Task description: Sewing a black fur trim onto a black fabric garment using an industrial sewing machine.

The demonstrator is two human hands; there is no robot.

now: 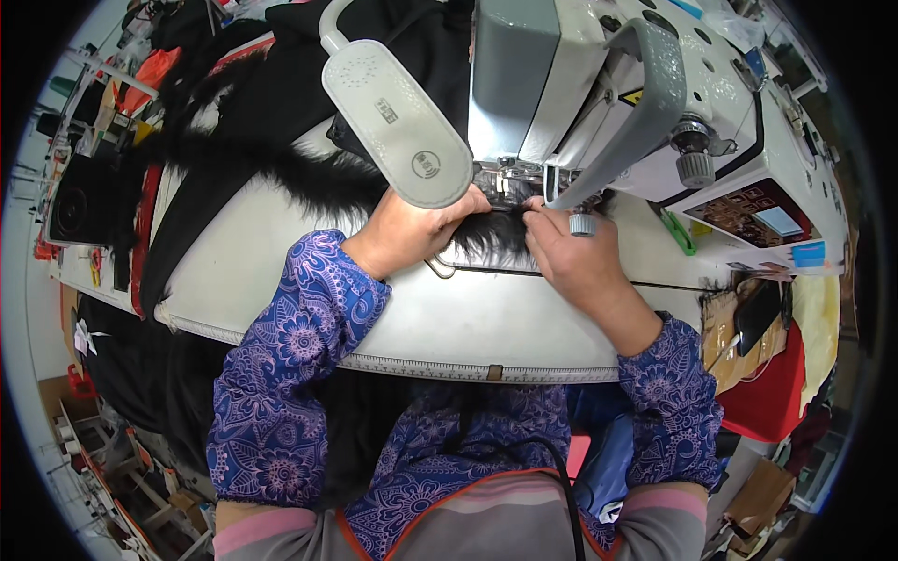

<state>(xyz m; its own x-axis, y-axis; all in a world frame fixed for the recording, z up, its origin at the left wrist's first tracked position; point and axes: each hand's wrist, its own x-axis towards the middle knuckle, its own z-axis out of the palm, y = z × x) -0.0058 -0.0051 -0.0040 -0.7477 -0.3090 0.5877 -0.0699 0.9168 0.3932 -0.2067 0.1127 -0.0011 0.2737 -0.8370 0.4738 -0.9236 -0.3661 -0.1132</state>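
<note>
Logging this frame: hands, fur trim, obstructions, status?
Left hand, right hand: at black fur trim. Trim at sewing machine head. Gooseneck lamp partly hides left hand.

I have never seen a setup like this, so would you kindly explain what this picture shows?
This is one wide view, looking down from a camera on the person's head. There is no robot, only bare hands: the left hand and right hand, with patterned blue sleeves. Their fingers touch fluffy black trim at a sewing machine; whether they pinch it is unclear. Black fabric lies on the white table, left of the machine.
</note>
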